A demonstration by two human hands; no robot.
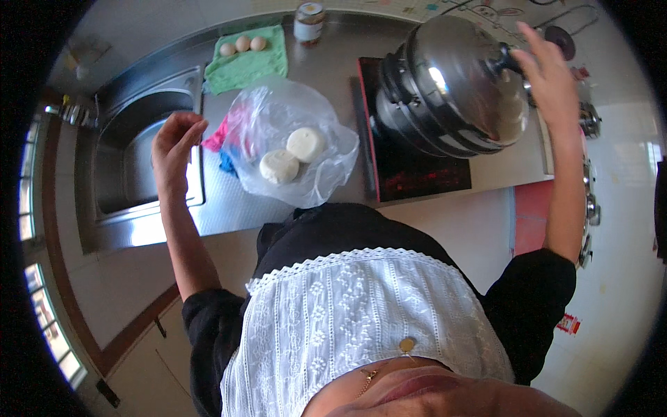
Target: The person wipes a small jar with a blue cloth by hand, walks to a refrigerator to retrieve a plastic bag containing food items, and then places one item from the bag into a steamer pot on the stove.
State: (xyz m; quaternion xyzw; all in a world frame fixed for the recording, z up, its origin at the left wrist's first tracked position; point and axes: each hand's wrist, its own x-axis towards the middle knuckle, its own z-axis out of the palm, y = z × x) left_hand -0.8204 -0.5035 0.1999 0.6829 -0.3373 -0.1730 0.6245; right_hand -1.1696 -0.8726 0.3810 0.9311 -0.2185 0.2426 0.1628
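Observation:
My right hand [550,75] is at the dark knob of a domed metal lid [458,78], thumb and fingers apart around it; whether it grips the knob is unclear. The lid sits on a metal steamer pot [398,117], which stands on a black induction cooktop [422,180]. My left hand [177,140] hovers by the sink's right edge, fingers curled and thumb near the fingertips, with nothing visible in it. To its right, two round white buns [305,145] lie on a clear plastic bag [328,180] on the steel counter.
Several eggs [243,44] rest on a green cloth [250,68] at the back. A lidded glass jar [309,23] stands beside it. Pink cloth [216,136] and blue cloth [227,162] lie at the bag's left edge. The steel sink [151,156] is at left.

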